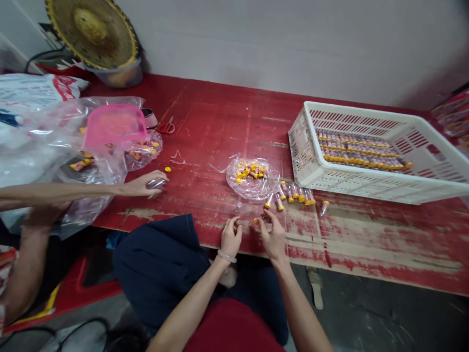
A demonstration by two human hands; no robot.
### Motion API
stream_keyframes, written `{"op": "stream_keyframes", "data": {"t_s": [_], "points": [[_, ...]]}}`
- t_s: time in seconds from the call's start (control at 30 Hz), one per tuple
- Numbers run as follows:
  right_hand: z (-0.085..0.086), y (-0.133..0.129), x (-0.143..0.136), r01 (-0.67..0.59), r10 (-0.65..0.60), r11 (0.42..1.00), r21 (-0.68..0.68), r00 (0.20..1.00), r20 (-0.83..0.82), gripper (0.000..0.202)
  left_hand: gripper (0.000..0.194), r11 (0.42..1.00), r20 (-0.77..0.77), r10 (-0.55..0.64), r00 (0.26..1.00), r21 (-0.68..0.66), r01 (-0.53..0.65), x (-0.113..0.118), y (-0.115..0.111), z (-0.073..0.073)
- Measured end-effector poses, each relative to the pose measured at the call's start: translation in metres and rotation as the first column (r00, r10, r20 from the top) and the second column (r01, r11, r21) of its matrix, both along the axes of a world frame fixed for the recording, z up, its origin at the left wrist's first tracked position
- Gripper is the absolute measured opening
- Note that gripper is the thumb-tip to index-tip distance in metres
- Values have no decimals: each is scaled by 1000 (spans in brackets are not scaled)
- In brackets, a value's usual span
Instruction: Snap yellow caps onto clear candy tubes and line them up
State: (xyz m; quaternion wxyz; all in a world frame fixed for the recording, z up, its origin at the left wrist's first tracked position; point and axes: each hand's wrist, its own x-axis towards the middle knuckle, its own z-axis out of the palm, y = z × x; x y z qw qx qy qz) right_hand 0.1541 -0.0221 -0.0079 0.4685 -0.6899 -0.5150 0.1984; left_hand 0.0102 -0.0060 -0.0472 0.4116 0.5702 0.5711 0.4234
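My left hand (230, 237) is at the table's front edge, fingers curled together; what they hold, if anything, is too blurred to tell. Close beside it, my right hand (274, 237) has thumb and fingertips at a small yellow cap (255, 221). A faint clear shape lies between both hands, too smeared to name. Just beyond my left fingertips is a small clear piece (239, 207). Further back sits a clear plastic bag (252, 190) with yellow-and-pink pieces inside. Several clear tubes with yellow caps (292, 191) lie right of the bag, and one more tube (324, 208) is further right.
A white plastic crate (366, 183) with rows of capped tubes stands at right. At left, a co-worker's hand (146, 185) holds a clear item near a loose yellow cap (167, 169). Behind are red scissors (166, 128), a pink tray (115, 126) and plastic bags (47, 142).
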Motion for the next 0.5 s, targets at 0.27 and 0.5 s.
{"op": "stream_keyframes", "data": {"t_s": [0.27,0.5], "points": [[-24,2,-10,-101,94,995,18,972,216,35,33,977,-71,188,980,116,-179,-18,9,4],[-33,0,-7,-81,71,996,35,973,220,42,80,840,-554,459,695,16,-542,-67,75,30]]}}
